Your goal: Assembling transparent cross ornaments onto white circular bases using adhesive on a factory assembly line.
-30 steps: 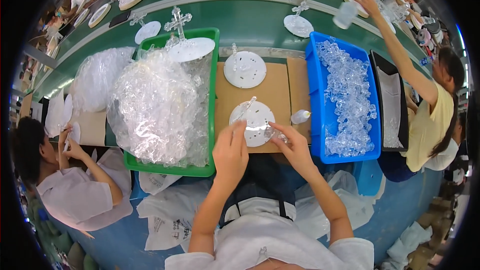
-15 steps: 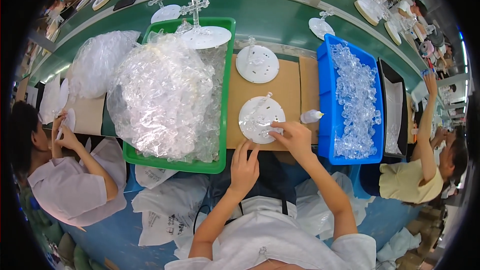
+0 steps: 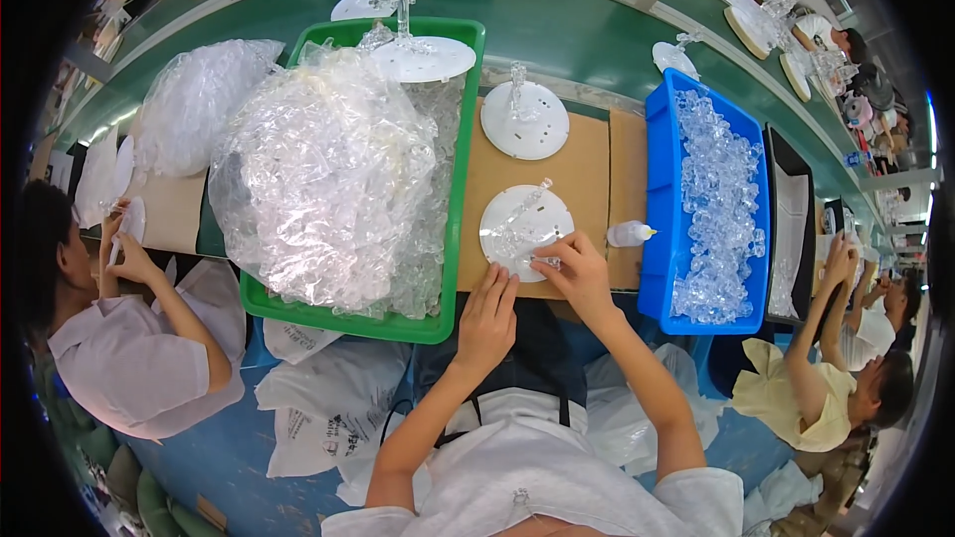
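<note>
A white round disc [image 3: 524, 223] lay on the brown cardboard sheet [image 3: 587, 164] at the near edge of the bench, just ahead of both hands, with a clear plastic piece lying across its face. From my remote seat I saw the right hand [image 3: 580, 273] at the disc's near rim, its fingertips pinched on a small clear plastic part [image 3: 546, 262] that touched the disc. The left hand [image 3: 487, 318] rested just below the disc at the cardboard's near edge, fingers loosely curled and holding nothing that I could make out. A small white glue bottle [image 3: 629, 233] lay on its side just to the right of the right hand, against the wall of a blue bin [image 3: 657, 268] filled with clear plastic pieces. Beyond the hands stood a second white disc [image 3: 524, 120] with a clear upright post on it. To the left of the left hand sat a green tray [image 3: 348, 313] heaped with a clear plastic bag of parts [image 3: 323, 174]; a disc with a clear cross [image 3: 408, 35] stood at its far end. Other people worked on either side, a seated person [image 3: 119, 338] to the left and another person [image 3: 836, 378] to the right, reaching toward the bench.
</note>
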Demonstrator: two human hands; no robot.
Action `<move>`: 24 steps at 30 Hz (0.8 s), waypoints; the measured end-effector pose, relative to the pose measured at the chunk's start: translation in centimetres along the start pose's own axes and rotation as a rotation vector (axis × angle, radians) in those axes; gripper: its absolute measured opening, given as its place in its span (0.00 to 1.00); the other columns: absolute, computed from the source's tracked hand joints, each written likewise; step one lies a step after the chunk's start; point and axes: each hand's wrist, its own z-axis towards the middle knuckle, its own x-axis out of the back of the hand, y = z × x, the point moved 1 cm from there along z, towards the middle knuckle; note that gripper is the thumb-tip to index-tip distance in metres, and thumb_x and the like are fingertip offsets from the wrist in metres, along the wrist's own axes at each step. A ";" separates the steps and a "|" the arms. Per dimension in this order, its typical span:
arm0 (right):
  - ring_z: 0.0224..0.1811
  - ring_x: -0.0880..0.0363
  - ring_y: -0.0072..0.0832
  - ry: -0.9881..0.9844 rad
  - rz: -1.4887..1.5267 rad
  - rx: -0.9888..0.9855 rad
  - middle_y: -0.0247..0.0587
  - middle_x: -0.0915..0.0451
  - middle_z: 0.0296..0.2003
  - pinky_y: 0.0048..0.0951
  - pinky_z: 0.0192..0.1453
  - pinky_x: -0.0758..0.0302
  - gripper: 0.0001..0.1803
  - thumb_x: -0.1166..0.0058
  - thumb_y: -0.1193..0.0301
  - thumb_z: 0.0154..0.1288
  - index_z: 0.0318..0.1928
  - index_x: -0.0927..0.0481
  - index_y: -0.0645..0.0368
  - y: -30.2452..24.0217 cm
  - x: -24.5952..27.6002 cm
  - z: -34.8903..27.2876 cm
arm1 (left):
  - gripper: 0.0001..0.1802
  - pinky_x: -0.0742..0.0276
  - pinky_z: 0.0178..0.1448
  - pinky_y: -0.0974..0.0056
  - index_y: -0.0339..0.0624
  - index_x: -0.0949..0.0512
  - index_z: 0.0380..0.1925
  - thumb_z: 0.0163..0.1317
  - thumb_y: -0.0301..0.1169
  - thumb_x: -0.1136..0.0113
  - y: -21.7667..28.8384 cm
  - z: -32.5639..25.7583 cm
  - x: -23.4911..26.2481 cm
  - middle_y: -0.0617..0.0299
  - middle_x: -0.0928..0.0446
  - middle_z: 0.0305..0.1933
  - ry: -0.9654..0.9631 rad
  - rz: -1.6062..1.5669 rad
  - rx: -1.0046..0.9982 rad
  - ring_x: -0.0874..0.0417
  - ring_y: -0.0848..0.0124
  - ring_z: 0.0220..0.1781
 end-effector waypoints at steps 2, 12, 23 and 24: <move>0.25 0.28 0.24 0.011 -0.012 0.027 0.37 0.28 0.30 0.22 0.28 0.30 0.09 0.34 0.74 0.50 0.34 0.17 0.57 0.6 -0.1 -0.1 | 0.25 0.35 0.65 0.52 0.35 0.30 0.55 0.53 0.22 0.45 -0.1 0.1 -0.1 0.49 0.29 0.55 0.003 -0.009 -0.002 0.32 0.55 0.63; 0.32 0.25 0.35 0.158 -0.248 0.188 0.42 0.25 0.35 0.28 0.32 0.28 0.20 0.34 0.71 0.48 0.44 0.22 0.57 -2.6 3.2 0.7 | 0.30 0.45 0.67 0.40 0.45 0.32 0.60 0.55 0.35 0.39 -0.2 0.0 -0.7 0.48 0.34 0.55 -0.025 0.070 -0.010 0.37 0.49 0.64; 0.48 0.25 0.40 0.074 -0.442 0.360 0.44 0.23 0.42 0.38 0.51 0.27 0.19 0.42 0.59 0.57 0.45 0.23 0.56 -1.7 1.4 35.0 | 0.32 0.47 0.68 0.42 0.46 0.35 0.62 0.56 0.37 0.40 -1.5 -0.3 -1.2 0.44 0.44 0.69 -0.090 0.014 -0.004 0.45 0.45 0.70; 0.49 0.26 0.41 -0.014 -0.459 0.319 0.45 0.23 0.42 0.39 0.53 0.28 0.22 0.42 0.56 0.56 0.46 0.23 0.56 0.3 0.1 37.7 | 0.32 0.45 0.67 0.42 0.46 0.33 0.61 0.56 0.37 0.39 -1.4 -0.1 -1.3 0.45 0.44 0.69 -0.090 0.004 -0.014 0.44 0.45 0.69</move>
